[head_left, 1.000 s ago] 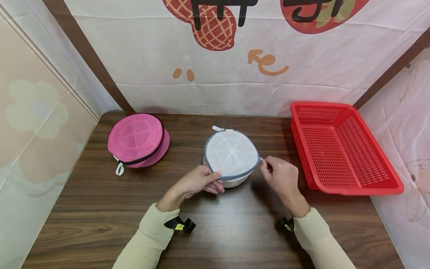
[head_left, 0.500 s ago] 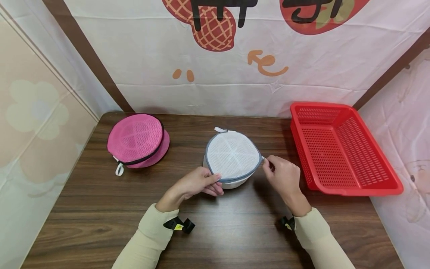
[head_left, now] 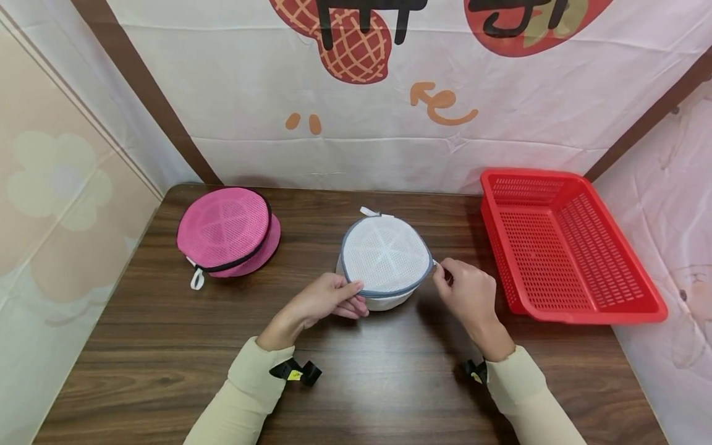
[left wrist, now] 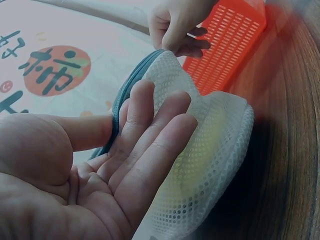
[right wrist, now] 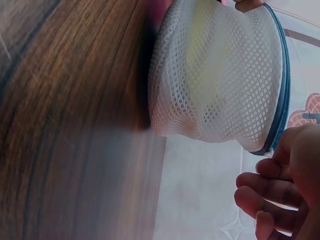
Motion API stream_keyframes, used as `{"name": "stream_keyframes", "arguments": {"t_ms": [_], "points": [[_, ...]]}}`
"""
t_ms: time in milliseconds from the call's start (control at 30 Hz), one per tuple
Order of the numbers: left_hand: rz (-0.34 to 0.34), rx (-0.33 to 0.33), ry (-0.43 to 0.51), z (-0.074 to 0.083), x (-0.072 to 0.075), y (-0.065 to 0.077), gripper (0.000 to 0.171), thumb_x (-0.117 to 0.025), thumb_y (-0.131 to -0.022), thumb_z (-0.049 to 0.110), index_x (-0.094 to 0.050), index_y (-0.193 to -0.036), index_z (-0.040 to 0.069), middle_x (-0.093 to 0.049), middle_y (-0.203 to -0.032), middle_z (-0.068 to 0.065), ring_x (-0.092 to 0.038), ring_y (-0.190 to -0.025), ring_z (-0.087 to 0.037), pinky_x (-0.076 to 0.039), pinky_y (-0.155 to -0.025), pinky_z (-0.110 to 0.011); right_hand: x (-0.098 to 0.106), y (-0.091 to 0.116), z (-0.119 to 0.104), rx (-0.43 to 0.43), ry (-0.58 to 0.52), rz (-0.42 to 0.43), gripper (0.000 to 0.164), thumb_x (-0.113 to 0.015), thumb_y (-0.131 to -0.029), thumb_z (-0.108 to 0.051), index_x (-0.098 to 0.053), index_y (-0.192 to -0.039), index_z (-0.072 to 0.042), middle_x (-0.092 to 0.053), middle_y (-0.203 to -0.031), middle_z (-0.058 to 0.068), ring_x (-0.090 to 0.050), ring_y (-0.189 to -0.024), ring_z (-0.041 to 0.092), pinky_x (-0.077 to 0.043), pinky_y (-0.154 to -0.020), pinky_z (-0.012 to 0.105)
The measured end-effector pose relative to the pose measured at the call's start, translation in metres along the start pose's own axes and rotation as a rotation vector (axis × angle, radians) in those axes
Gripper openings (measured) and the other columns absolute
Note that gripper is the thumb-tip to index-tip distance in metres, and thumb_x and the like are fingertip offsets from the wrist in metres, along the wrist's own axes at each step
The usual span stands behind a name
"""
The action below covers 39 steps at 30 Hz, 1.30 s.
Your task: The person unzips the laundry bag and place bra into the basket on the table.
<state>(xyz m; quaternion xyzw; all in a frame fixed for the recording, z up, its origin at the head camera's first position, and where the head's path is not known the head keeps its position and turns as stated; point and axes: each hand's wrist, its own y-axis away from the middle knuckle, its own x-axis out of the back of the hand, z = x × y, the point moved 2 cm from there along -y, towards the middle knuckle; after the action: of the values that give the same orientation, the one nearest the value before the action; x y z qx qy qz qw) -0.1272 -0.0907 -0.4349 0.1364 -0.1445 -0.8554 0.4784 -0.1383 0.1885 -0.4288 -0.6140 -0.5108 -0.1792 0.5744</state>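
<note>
A round white mesh laundry bag [head_left: 385, 253] with a blue-grey zipper edge [right wrist: 285, 75] stands on the table, its lid facing up. My left hand [head_left: 328, 300] pinches the front edge between thumb and index finger, the other fingers lying along the mesh side. At the right side of the edge, my right hand [head_left: 467, 289] pinches the small zipper pull between thumb and curled index finger. Something yellowish shows faintly through the mesh in both wrist views. A white loop [head_left: 371, 212] sticks out at the bag's back.
On the left of the table [head_left: 384, 383] lies a round pink mesh laundry bag [head_left: 225, 227] with a black zipper and white loop. A red perforated plastic basket [head_left: 508, 272] stands at the right. A printed cloth [head_left: 233, 80] hangs behind.
The bag has turned slightly, its back loop shifting a little to the right. Both hands keep their grip, the right one having moved very slightly rightward.
</note>
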Motion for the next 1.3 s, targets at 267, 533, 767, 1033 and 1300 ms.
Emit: {"name": "stream_keyframes", "arguments": {"t_ms": [267, 533, 767, 1033, 1300], "points": [[0.075, -0.012, 0.052, -0.001, 0.001, -0.005, 0.045, -0.043, -0.112, 0.023, -0.062, -0.110, -0.018, -0.074, -0.093, -0.020, -0.074, -0.087, -0.022, -0.061, -0.086, -0.043, 0.002, 0.005, -0.001, 0.001, -0.022, 0.003, 0.021, -0.065, -0.090, -0.015, -0.065, -0.070, -0.013, -0.055, -0.055, 0.002, -0.039, -0.047, 0.014, -0.033, -0.041, 0.026], [0.123, -0.064, 0.116, 0.000, 0.005, -0.004, 0.045, -0.046, -0.110, 0.026, -0.061, -0.115, -0.016, -0.073, -0.097, -0.018, -0.074, -0.090, -0.021, -0.059, -0.090, -0.044, 0.006, 0.009, -0.005, 0.006, -0.043, 0.003, 0.020, -0.064, -0.090, -0.014, -0.066, -0.070, -0.013, -0.057, -0.056, 0.002, -0.038, -0.048, 0.012, -0.033, -0.042, 0.025], [0.081, -0.085, 0.079, -0.005, 0.008, -0.004, 0.030, -0.056, -0.106, 0.018, -0.063, -0.109, -0.011, -0.073, -0.101, -0.019, -0.072, -0.099, -0.033, -0.055, -0.095, -0.052, 0.009, 0.011, -0.007, 0.023, -0.047, 0.012, 0.021, -0.064, -0.089, -0.013, -0.064, -0.068, -0.014, -0.055, -0.055, 0.001, -0.038, -0.048, 0.012, -0.033, -0.042, 0.026], [0.097, -0.070, 0.107, -0.006, 0.006, -0.005, 0.038, -0.049, -0.110, 0.022, -0.063, -0.107, -0.013, -0.073, -0.092, -0.015, -0.074, -0.087, -0.021, -0.061, -0.086, -0.040, 0.010, 0.014, -0.011, 0.031, -0.067, -0.008, 0.022, -0.063, -0.089, -0.014, -0.061, -0.067, -0.017, -0.053, -0.056, -0.002, -0.041, -0.049, 0.011, -0.034, -0.043, 0.026], [0.091, -0.069, 0.117, -0.007, 0.005, -0.007, 0.048, -0.039, -0.113, 0.027, -0.063, -0.108, -0.014, -0.074, -0.094, -0.018, -0.074, -0.090, -0.024, -0.061, -0.086, -0.042, 0.011, 0.016, -0.016, 0.055, -0.083, -0.007, 0.024, -0.063, -0.089, -0.014, -0.058, -0.065, -0.019, -0.049, -0.056, -0.005, -0.038, -0.049, 0.011, -0.032, -0.042, 0.025]]}}
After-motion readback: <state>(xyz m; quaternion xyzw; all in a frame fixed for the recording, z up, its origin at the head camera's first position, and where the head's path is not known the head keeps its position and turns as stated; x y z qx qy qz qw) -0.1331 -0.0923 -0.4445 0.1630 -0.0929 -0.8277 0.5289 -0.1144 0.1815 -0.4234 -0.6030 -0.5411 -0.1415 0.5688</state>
